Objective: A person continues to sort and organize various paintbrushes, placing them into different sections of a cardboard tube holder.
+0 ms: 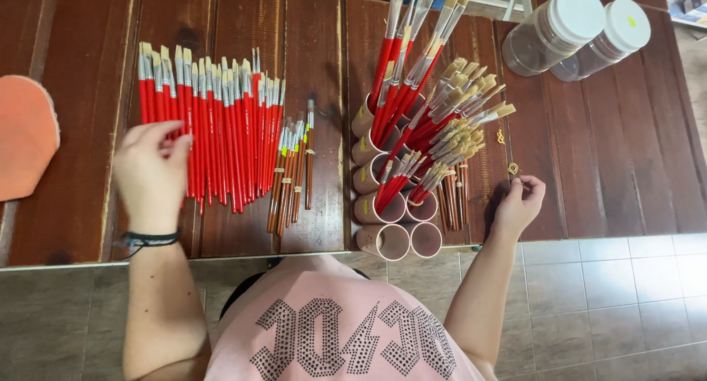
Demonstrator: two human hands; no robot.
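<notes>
Already our left hand (151,171) rested, fingers loosely curled and holding nothing, on the red brushes (210,134) lying lengthwise away from us; our right hand (519,203) pinched a small elastic band (513,168), farther off.

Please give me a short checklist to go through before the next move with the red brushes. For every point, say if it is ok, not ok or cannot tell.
1. Left hand is at the red brushes: ok, its fingers rest on the left side of the row.
2. Left hand has closed around a brush: cannot tell, the fingers hide it.
3. Right hand is free: cannot tell; its fingers are curled by a small rubber band on the table.
4. Brown brushes lie apart from the red ones: ok.
5. An empty tube is ready: ok, the two front tubes hold nothing.
6. Lidded clear jars are out of the way: ok, at the far right corner.
</notes>
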